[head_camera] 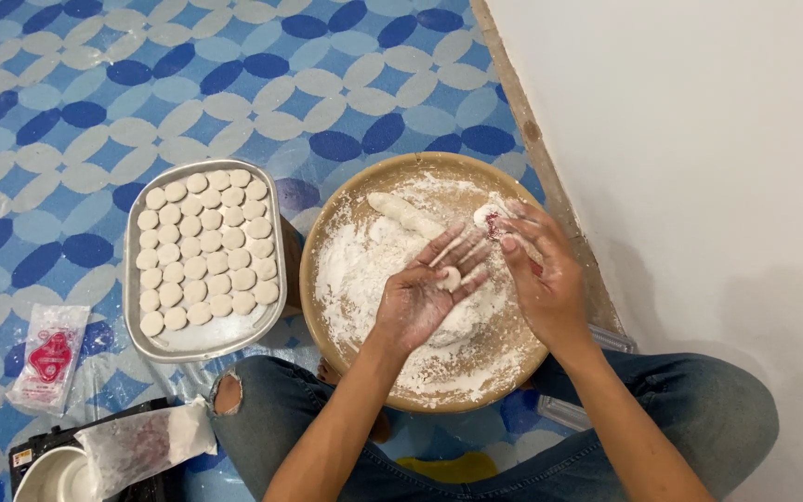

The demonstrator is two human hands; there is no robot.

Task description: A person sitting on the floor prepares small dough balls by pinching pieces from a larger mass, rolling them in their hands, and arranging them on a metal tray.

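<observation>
My left hand (pixel 425 290) is held palm up over a round wooden tray (pixel 319 244) dusted with white flour. A small ball of dough (pixel 451 277) rests on its fingers. My right hand (pixel 539 270) hovers just to the right, fingers curled, fingertips near a small floured lump with a red spot (pixel 491 219). A roll of dough (pixel 405 213) lies in the flour at the tray's far side. To the left, a metal tray (pixel 199 336) holds several rows of flat round dough discs (pixel 202 249).
I sit on a blue and white patterned floor mat (pixel 141 84) with a white wall (pixel 699 139) on the right. A small packet with red print (pixel 48 356) lies at the left. A floured plastic bag (pixel 146 444) and a white bowl (pixel 53 476) sit at bottom left.
</observation>
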